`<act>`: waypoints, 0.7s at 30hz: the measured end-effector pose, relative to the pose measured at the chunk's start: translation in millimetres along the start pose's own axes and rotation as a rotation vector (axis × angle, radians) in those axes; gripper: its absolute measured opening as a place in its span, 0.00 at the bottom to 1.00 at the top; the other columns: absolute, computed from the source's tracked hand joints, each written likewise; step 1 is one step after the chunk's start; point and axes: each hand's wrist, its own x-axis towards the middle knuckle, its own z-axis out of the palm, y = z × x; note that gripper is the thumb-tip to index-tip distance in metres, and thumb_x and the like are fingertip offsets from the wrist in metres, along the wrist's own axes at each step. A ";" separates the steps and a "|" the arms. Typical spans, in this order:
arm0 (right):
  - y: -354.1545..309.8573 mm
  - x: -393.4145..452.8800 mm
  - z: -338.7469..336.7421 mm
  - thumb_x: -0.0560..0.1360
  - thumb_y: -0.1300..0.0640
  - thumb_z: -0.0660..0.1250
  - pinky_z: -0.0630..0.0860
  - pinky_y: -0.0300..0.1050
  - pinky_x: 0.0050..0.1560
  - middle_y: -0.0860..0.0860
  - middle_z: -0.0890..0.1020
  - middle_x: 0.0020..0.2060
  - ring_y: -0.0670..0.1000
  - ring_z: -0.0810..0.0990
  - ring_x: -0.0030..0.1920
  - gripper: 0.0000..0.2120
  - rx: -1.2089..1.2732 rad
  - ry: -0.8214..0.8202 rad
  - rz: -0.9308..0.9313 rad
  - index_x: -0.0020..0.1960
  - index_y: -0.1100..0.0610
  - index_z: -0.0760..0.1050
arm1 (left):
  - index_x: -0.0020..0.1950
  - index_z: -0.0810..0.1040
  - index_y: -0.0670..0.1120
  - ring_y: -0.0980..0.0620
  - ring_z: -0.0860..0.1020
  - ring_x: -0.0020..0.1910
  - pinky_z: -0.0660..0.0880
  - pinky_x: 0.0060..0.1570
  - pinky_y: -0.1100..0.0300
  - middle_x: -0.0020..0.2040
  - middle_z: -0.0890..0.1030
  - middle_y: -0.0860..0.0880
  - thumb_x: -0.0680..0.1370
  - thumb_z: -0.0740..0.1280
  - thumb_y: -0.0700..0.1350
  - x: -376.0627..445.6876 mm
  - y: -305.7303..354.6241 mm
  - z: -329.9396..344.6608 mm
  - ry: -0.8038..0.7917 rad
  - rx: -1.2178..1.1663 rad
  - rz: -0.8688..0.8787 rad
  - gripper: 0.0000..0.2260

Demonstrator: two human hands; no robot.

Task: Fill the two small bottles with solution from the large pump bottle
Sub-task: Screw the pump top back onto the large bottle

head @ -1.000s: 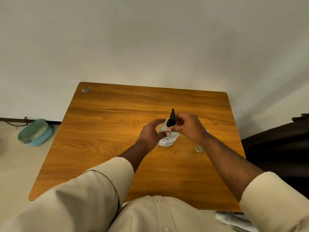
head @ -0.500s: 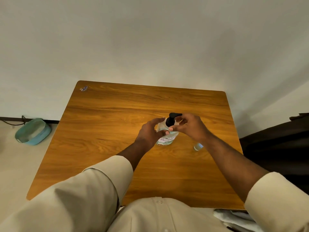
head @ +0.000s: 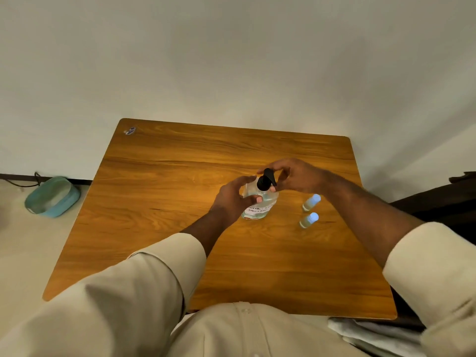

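Head view: left hand fingers wrap the large pump bottle on the surface; right hand fingers pinch its pump head. Both small bottles stand capped beside the right wrist; an elbow sweep could topple them.

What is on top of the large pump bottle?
A black pump head sits on the large pump bottle. The right hand pinches its nozzle; the left hand grips the body. The neck joint is hidden.
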 end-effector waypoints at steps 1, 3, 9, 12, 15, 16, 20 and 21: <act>-3.0 3.2 0.5 0.68 0.61 0.75 0.75 0.33 0.41 0.43 0.80 0.49 0.38 0.78 0.45 0.19 -0.051 0.001 -0.012 0.57 0.49 0.79 | 0.67 0.74 0.56 0.42 0.79 0.57 0.77 0.54 0.52 0.64 0.78 0.52 0.69 0.78 0.49 0.5 0.1 -0.2 -0.003 0.003 0.001 0.28; -7.2 7.3 8.5 0.67 0.57 0.76 0.74 0.37 0.39 0.44 0.81 0.44 0.41 0.78 0.43 0.12 -0.172 0.062 -0.026 0.49 0.51 0.78 | 0.67 0.74 0.56 0.42 0.79 0.57 0.77 0.54 0.52 0.64 0.78 0.54 0.69 0.78 0.50 0.8 0.0 -0.3 -0.011 0.009 0.003 0.28; -7.4 8.9 1.3 0.65 0.34 0.69 0.69 0.41 0.33 0.41 0.77 0.37 0.44 0.75 0.38 0.18 -0.582 0.053 -0.019 0.48 0.43 0.73 | 0.67 0.74 0.53 0.41 0.79 0.58 0.77 0.57 0.46 0.65 0.77 0.52 0.68 0.78 0.51 1.1 0.2 0.5 -0.015 -0.001 -0.008 0.29; -12.6 12.5 -10.9 0.69 0.43 0.71 0.73 0.41 0.41 0.44 0.78 0.46 0.45 0.75 0.46 0.17 -0.526 -0.110 -0.104 0.55 0.46 0.73 | 0.66 0.75 0.53 0.43 0.80 0.55 0.78 0.55 0.47 0.64 0.77 0.53 0.68 0.78 0.49 1.2 -0.7 0.6 -0.007 -0.016 -0.008 0.27; -17.8 17.3 -6.8 0.70 0.44 0.70 0.67 0.40 0.34 0.44 0.76 0.39 0.45 0.73 0.40 0.12 -0.618 -0.097 -0.142 0.48 0.50 0.74 | 0.66 0.75 0.56 0.51 0.77 0.48 0.75 0.48 0.57 0.62 0.77 0.54 0.69 0.78 0.49 1.3 -2.4 0.1 0.002 -0.002 0.010 0.27; -18.4 18.1 -2.6 0.71 0.42 0.69 0.64 0.39 0.31 0.42 0.74 0.35 0.44 0.72 0.36 0.12 -0.666 -0.050 -0.134 0.43 0.49 0.72 | 0.66 0.74 0.56 0.53 0.76 0.49 0.73 0.47 0.60 0.61 0.77 0.55 0.69 0.78 0.50 1.3 -2.5 0.1 0.003 0.009 0.017 0.27; -11.3 18.1 15.1 0.70 0.33 0.64 0.63 0.40 0.27 0.43 0.72 0.26 0.45 0.71 0.28 0.20 -0.624 0.120 -0.034 0.32 0.49 0.69 | 0.66 0.73 0.56 0.51 0.74 0.60 0.71 0.53 0.58 0.63 0.77 0.53 0.69 0.77 0.49 3.7 -3.2 -0.1 -0.005 0.015 0.013 0.27; -10.0 17.2 14.6 0.68 0.31 0.63 0.63 0.40 0.28 0.43 0.72 0.26 0.45 0.71 0.28 0.22 -0.619 0.124 -0.013 0.31 0.48 0.69 | 0.66 0.73 0.56 0.52 0.73 0.61 0.71 0.52 0.58 0.63 0.77 0.54 0.69 0.77 0.49 4.6 -2.8 -0.3 -0.010 0.018 0.010 0.27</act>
